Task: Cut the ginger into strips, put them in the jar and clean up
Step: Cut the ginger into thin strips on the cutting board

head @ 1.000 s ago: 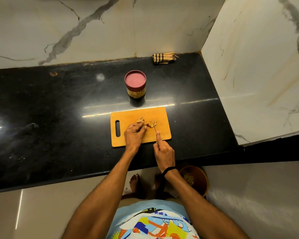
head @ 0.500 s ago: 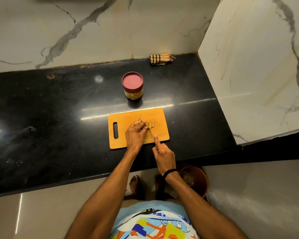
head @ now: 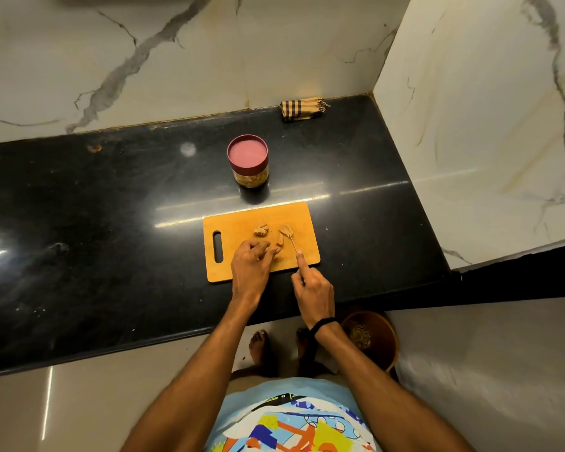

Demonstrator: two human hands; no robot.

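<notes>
The left hand [head: 252,261] holds a ginger slice [head: 279,243] at its curled fingers' tips; the right hand [head: 313,285] grips the knife [head: 292,240] just beside it.

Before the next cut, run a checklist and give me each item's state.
1. Orange wooden cutting board flat on the black stone counter: ok.
2. Right hand grips the thin knife, forefinger along its back: ok.
3. Left hand has a firm grip on the pale ginger slice: cannot tell; its fingers reach the slice.
4. Blade apart from the left hand: ok.
5. Knobbly ginger lump waiting on the board: ok.
6. Clear jar with pink lid open for strips: not ok, lid on.
</notes>
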